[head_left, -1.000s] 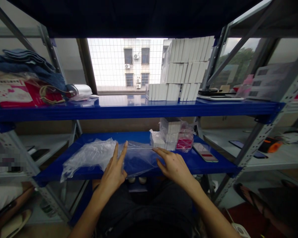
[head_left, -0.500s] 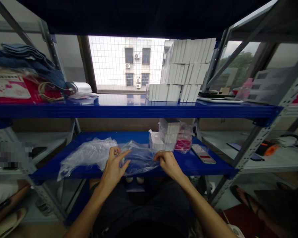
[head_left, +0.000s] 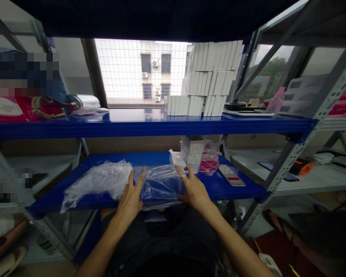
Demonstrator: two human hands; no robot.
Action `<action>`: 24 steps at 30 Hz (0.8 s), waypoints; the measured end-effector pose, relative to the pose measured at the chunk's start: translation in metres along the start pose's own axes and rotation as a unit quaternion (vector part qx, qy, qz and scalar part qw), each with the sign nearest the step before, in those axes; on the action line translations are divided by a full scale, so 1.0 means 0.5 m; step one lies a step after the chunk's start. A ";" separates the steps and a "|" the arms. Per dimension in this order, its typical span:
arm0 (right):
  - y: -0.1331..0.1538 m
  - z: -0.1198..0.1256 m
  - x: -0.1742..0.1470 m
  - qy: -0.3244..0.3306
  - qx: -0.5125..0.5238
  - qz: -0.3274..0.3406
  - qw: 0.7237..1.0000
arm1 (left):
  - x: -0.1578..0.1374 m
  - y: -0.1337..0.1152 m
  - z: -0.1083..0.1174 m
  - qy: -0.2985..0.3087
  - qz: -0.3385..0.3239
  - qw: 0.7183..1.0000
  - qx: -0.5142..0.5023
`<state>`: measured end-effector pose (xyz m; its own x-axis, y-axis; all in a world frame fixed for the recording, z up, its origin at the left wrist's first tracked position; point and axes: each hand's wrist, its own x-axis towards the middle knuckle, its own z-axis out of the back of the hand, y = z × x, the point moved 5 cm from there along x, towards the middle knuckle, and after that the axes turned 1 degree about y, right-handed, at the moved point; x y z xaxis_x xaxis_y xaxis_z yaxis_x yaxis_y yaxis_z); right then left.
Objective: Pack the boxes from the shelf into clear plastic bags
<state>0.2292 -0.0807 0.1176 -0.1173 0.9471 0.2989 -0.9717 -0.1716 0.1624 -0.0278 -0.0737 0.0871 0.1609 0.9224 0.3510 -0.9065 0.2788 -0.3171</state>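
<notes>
A clear plastic bag [head_left: 160, 186] lies spread on the lower blue shelf, its film looking taut between my two hands. My left hand [head_left: 129, 195] touches the bag's left side with its fingers extended and apart. At the right side, my right hand [head_left: 195, 191] has fingers and thumb spread against the film. Whether any fingers are inside the bag, I cannot tell. Left of my left hand lies a heap of crumpled clear plastic bags [head_left: 100, 181]. Beyond my right hand stand white boxes wrapped in plastic [head_left: 192, 154], beside a pink wrapped pack [head_left: 209, 163].
A phone [head_left: 232, 176] lies at the right of the lower shelf [head_left: 242, 192]. The upper blue shelf [head_left: 132, 129] crosses above my hands and bears stacked white boxes [head_left: 209, 82]. A metal post [head_left: 291, 157] stands at the right. Other people's legs show at both sides.
Both hands have spread their fingers, the right one from a pinch on the bag. The bag now looks flatter and more stretched between them. The view has shifted slightly to the right.
</notes>
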 end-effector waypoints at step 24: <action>0.015 -0.023 0.047 0.092 -0.079 -0.039 0.992 | 0.064 0.051 -0.030 0.102 0.066 0.992 0.024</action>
<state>0.2165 -0.0566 0.1152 -0.0619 0.9917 0.1128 -0.9976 -0.0651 0.0254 -0.0399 -0.0330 0.0771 0.1115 0.9862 0.1220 -0.9414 0.1442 -0.3050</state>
